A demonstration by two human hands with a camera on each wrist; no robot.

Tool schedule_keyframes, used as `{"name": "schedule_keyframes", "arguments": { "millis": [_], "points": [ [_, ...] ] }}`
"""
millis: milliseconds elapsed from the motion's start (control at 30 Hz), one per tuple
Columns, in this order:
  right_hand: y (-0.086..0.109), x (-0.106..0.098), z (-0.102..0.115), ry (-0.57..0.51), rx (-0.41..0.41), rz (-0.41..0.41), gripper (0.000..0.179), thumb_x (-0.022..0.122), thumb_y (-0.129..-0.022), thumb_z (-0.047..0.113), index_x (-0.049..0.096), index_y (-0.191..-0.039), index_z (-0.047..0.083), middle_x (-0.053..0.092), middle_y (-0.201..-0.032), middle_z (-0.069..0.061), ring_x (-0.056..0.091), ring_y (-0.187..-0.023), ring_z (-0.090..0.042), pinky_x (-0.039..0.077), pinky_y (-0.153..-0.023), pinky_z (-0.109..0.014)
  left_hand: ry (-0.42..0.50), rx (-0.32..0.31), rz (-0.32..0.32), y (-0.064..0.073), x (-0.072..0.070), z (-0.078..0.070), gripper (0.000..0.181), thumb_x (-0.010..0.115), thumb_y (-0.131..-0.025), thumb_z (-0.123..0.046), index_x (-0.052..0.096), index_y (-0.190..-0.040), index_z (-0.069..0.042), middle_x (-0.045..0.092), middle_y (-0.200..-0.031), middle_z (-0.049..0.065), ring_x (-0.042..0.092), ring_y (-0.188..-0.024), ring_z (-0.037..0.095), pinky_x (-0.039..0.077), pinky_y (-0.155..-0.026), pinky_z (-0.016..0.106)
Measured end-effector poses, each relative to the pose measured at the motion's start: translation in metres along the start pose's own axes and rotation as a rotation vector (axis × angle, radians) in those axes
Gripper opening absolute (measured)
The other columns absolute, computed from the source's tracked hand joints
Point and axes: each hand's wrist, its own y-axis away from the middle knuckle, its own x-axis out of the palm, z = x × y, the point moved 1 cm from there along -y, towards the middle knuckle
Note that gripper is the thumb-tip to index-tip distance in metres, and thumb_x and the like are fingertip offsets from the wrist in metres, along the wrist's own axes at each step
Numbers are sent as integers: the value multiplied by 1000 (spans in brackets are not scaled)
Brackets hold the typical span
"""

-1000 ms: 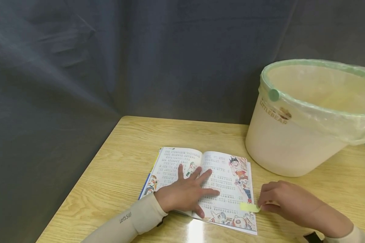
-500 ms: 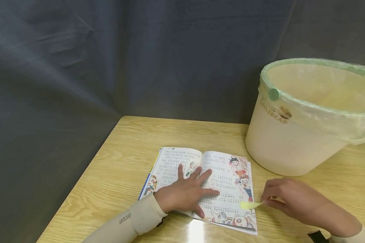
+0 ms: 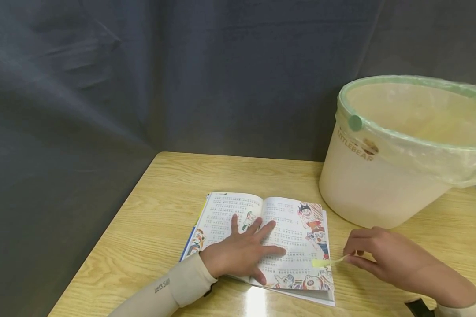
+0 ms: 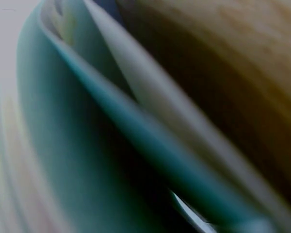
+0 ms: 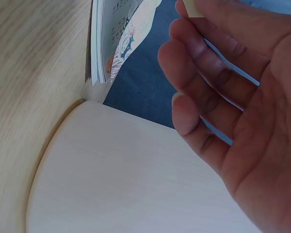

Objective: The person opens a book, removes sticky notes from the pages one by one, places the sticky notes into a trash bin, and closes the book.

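An open book point(image 3: 232, 204) with printed text and cartoon drawings lies on the table. My left hand point(image 3: 243, 253) rests across its middle, fingers spread over both pages. At the right page's outer edge is a pale yellow sticky note point(image 3: 320, 263), its left part on the page. Thumb and index finger of my right hand point(image 3: 392, 259) pinch its other end, stretched out past the book. That page curls up at its lower right corner. In the right wrist view a bit of the sticky note point(image 5: 193, 8) shows between the fingertips, the other fingers loosely bent.
A cream bin point(image 3: 377, 193) with a green rim and a clear liner stands behind my right hand; its wall point(image 5: 111, 170) is close below the hand in the right wrist view. Dark cloth point(image 3: 242, 88) hangs behind the wooden table point(image 3: 174, 176). Blurred page edges point(image 4: 160, 131) fill the left wrist view.
My right hand has moved slightly right and away from me, pulling the sticky note's end up off the page. The page's lower right corner has lifted. My left hand has stayed put.
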Motion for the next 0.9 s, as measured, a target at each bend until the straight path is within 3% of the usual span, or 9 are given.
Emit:
{"name": "schedule_keyframes", "arguments": {
  "millis": [600,900],
  "points": [
    [1,0,-2,29,47,35,31,81,-80,16,59,-84,37,50,-84,30,39,-70,14,34,-56,-11,22,3,-7,0,1,0,78,71,-72,-60,42,-144,-54,10,-169,3,18,-153,39,19,-104,83],
    [1,-2,-2,81,129,72,28,81,-81,21,58,-84,38,52,-83,29,41,-70,13,39,-54,-18,20,3,-4,0,1,1,79,71,-72,-60,42,-144,-53,9,-169,3,18,-153,39,19,-104,83]
  ]
}}
